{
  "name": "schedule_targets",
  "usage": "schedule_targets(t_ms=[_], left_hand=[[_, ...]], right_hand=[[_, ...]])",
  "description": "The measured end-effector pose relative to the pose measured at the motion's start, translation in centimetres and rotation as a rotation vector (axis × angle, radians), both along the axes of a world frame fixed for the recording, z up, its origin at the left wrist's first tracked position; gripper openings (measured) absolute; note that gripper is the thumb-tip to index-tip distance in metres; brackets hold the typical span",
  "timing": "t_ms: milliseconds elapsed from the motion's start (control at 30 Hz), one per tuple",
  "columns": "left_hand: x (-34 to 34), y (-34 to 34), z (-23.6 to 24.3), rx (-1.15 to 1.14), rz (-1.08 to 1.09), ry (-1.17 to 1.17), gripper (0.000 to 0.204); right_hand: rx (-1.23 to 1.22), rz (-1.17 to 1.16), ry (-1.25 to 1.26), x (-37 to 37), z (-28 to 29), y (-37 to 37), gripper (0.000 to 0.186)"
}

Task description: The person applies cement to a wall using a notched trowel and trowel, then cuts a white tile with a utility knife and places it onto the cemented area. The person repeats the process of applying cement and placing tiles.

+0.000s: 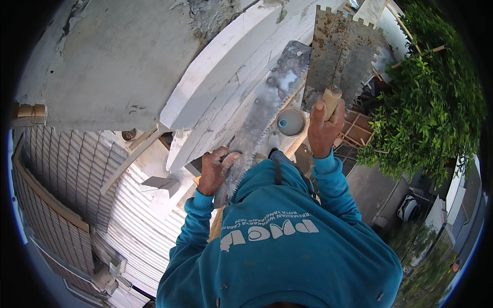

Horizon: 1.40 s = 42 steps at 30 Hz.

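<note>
My left hand [215,172] is closed on a long grey saw blade [257,118] with a jagged edge, near its lower end; the blade slants up and right beside white plastered blocks [210,77]. My right hand [324,128] grips the wooden handle [333,96] of a wide, rust-spotted notched trowel [341,46], held raised at the upper right. Between the two tools sits a round bucket [291,122] of greyish liquid with a small blue item in it. Part of my dark shoe [275,152] shows below the bucket.
A grey concrete slab [102,61] fills the upper left. Corrugated and tiled roofs [72,174] lie lower down at the left, with a timber batten [128,159] near the slab's edge. Dense green foliage [421,102] borders the right, above a paved area [370,195] below.
</note>
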<state>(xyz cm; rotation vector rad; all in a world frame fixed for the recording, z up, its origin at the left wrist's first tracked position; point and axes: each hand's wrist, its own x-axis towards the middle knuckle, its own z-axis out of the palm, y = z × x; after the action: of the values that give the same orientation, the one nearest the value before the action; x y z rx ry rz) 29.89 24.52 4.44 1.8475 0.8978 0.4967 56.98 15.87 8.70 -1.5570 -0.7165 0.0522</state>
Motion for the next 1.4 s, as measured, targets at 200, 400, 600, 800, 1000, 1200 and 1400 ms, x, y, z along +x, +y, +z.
schedule_targets(t_ms=[200, 400, 600, 800, 1000, 1200, 1400], left_hand=[[-0.3, -0.4, 1.1, -0.019, -0.016, 0.032, 0.026], [-0.5, -0.5, 2.2, 0.061, -0.054, 0.119, 0.026], [-0.3, -1.3, 1.1, 0.14, -0.019, 0.047, 0.024], [-0.6, -1.3, -0.2, 0.243, -0.024, -0.02, 0.023], [-1.0, -1.2, -1.2, 0.197, -0.007, 0.038, 0.026], [0.0, -1.3, -0.9, 0.072, 0.032, 0.024, 0.024], [-0.3, -0.8, -0.5, 0.045, 0.01, 0.076, 0.029]], right_hand=[[-0.075, -0.027, -0.114, -0.3, 0.7, 0.0, 0.04], [0.072, -0.017, 0.067, -0.9, -0.2, 0.4, 0.047], [0.257, -0.079, 0.644, -3.3, 4.3, 2.1, 0.041], [0.215, -0.064, 0.834, -2.8, 4.9, 1.5, 0.044], [0.2, -0.007, 0.874, -2.2, 4.3, 1.4, 0.043], [0.109, -0.053, 0.271, -2.6, 1.5, 1.4, 0.037], [-0.031, -0.049, -0.122, -1.4, 0.9, 0.3, 0.04]])
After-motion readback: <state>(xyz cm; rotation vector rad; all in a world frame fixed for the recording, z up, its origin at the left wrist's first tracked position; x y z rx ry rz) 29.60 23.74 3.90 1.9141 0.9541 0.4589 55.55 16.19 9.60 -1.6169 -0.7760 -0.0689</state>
